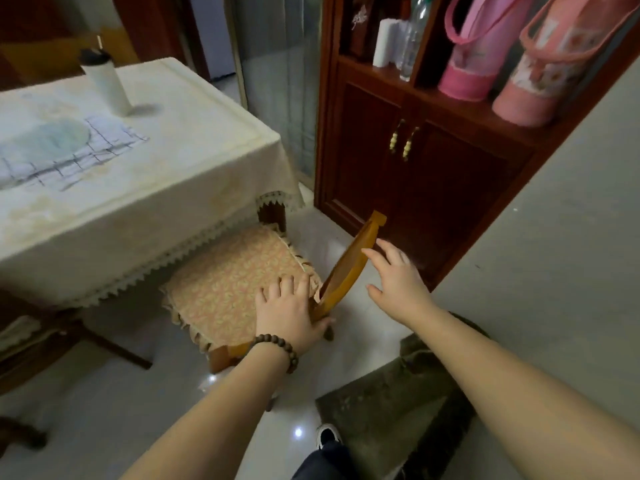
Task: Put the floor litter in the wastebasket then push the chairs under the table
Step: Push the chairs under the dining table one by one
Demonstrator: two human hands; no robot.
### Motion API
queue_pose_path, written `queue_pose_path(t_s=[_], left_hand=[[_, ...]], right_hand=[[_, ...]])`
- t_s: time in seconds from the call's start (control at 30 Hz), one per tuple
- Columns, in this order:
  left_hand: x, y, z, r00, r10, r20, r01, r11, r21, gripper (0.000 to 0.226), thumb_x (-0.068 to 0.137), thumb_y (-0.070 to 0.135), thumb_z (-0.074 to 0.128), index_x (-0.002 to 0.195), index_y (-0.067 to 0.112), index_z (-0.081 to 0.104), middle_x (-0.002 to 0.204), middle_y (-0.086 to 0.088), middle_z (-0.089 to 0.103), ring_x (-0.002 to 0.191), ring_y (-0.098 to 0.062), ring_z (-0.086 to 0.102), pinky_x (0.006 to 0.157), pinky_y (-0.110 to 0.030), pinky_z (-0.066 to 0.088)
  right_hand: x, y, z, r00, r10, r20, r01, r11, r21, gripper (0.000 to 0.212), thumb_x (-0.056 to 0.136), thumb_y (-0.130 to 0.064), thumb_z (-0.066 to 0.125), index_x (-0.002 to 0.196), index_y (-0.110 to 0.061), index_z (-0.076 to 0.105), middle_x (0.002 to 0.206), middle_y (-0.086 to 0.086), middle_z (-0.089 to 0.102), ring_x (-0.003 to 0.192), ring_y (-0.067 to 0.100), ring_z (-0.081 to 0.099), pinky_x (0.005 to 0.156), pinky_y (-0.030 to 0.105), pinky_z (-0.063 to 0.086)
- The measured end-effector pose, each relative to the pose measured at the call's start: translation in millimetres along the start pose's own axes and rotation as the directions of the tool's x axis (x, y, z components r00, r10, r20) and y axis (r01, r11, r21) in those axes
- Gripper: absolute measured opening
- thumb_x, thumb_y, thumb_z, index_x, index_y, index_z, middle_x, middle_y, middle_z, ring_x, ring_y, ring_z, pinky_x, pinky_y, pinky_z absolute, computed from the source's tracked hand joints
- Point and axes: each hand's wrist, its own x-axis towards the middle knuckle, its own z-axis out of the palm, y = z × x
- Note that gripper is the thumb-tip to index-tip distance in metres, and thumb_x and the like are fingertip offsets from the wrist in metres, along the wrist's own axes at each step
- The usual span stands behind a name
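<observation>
Chair half under clothed table, glossy tile floor

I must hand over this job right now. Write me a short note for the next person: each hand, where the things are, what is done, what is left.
Left hand: open, flat on the chair at the seat's rear edge, by the backrest.
Right hand: open, fingers at the backrest's top rail.
Chair: front of the seat under the table, the rest sticks out.
No litter or wastebasket in view, so that step cannot be judged.
Left: push this chair fully in.
</observation>
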Motion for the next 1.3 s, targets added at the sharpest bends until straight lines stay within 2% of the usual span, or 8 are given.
queue_pose_path(t_s=[0.3,0.47,0.57,0.77,0.93,1.07,1.2,1.3], left_hand=[[15,4,-2,0.978,-0.125,0.165,0.125,0.992,0.012,0.099,0.074,0.08,0.045,0.15,0.028,0.01,0.154,-0.004,0.025,0.141,-0.029,0.021,0.115,-0.052,0.018],[-5,-10,1,0.922,-0.319,0.221,0.318,0.947,0.042,0.087,0.074,0.077,0.048,0.144,0.029,0.026,0.143,-0.002,0.039,0.13,-0.026,0.035,0.105,-0.045,0.035],[-6,-10,0,0.858,-0.426,0.288,0.427,0.902,0.062,0.074,0.073,0.077,0.046,0.13,0.029,0.044,0.126,0.0,0.052,0.114,-0.023,0.047,0.089,-0.038,0.045],[-4,3,-2,0.778,-0.538,0.324,0.527,0.84,0.129,0.061,0.072,0.08,0.04,0.108,0.033,0.055,0.096,0.004,0.059,0.09,-0.02,0.057,0.075,-0.036,0.045],[9,18,3,0.699,-0.625,0.348,0.644,0.761,0.074,0.055,0.073,0.079,0.038,0.1,0.035,0.057,0.101,0.004,0.061,0.098,-0.022,0.055,0.093,-0.048,0.037],[10,11,5,0.715,-0.66,0.231,0.669,0.742,0.051,0.059,0.075,0.071,0.041,0.117,0.031,0.054,0.116,0.004,0.06,0.113,-0.022,0.052,0.106,-0.05,0.026],[13,5,17,0.756,-0.653,-0.046,0.655,0.752,0.075,0.066,0.073,0.074,0.039,0.115,0.026,0.057,0.116,0.004,0.062,0.112,-0.021,0.054,0.106,-0.047,0.032],[21,0,25,0.78,-0.611,-0.138,0.622,0.781,0.053,0.075,0.071,0.078,0.034,0.108,0.021,0.066,0.111,-0.003,0.068,0.103,-0.026,0.063,0.097,-0.049,0.046]], right_hand=[[88,24,3,0.854,-0.442,0.274,0.51,0.816,-0.273,0.078,0.082,-0.028,0.066,0.147,-0.028,0.023,0.159,0.006,0.01,0.147,0.024,0.0,0.115,0.043,-0.008],[120,28,14,0.673,-0.614,0.412,0.739,0.539,-0.405,0.076,0.056,-0.033,0.086,0.126,-0.026,0.058,0.133,0.009,0.057,0.128,0.026,0.05,0.108,0.049,0.025],[131,26,13,0.574,-0.691,0.44,0.813,0.415,-0.409,0.06,0.049,-0.033,0.09,0.105,-0.03,0.07,0.119,0.007,0.068,0.113,0.026,0.062,0.094,0.06,0.043],[149,28,12,0.406,-0.776,0.483,0.9,0.248,-0.358,0.043,0.052,-0.035,0.088,0.092,-0.035,0.071,0.117,-0.001,0.068,0.113,0.026,0.062,0.092,0.063,0.042],[181,16,4,0.34,-0.79,0.509,0.933,0.214,-0.291,0.034,0.076,-0.035,0.073,0.108,-0.035,0.066,0.132,-0.001,0.059,0.131,0.025,0.046,0.107,0.064,0.023],[212,-10,8,0.286,-0.799,0.53,0.951,0.168,-0.26,0.041,0.091,-0.033,0.055,0.132,-0.033,0.049,0.148,-0.003,0.04,0.143,0.022,0.025,0.115,0.056,0.009],[237,-31,12,0.278,-0.758,0.59,0.951,0.132,-0.278,0.045,0.092,-0.036,0.053,0.136,-0.035,0.042,0.144,-0.004,0.045,0.134,0.021,0.04,0.111,0.048,0.031],[247,-27,16,0.245,-0.768,0.592,0.953,0.077,-0.294,0.028,0.091,-0.04,0.052,0.118,-0.034,0.055,0.115,-0.007,0.066,0.102,0.02,0.064,0.082,0.037,0.051]])
